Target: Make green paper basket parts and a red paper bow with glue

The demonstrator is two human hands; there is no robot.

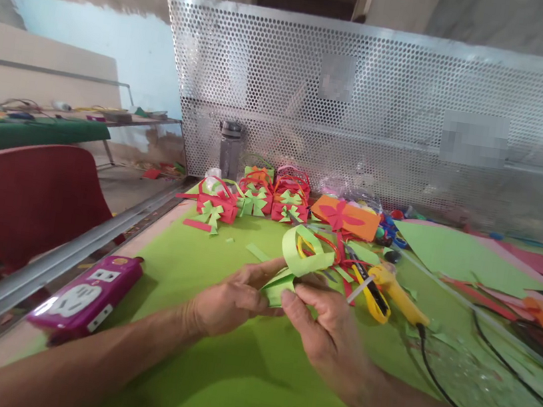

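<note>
Your left hand [230, 302] and right hand [329, 333] each keep a closed grip on the green paper bow [300, 261] above the tabletop [227, 372].

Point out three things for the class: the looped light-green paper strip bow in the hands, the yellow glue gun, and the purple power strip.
Looped light-green paper strip bow [300, 256], head view, on its upper loop.
Yellow glue gun [397, 294], head view, on its body.
Purple power strip [87, 295], head view, on its socket face.
</note>
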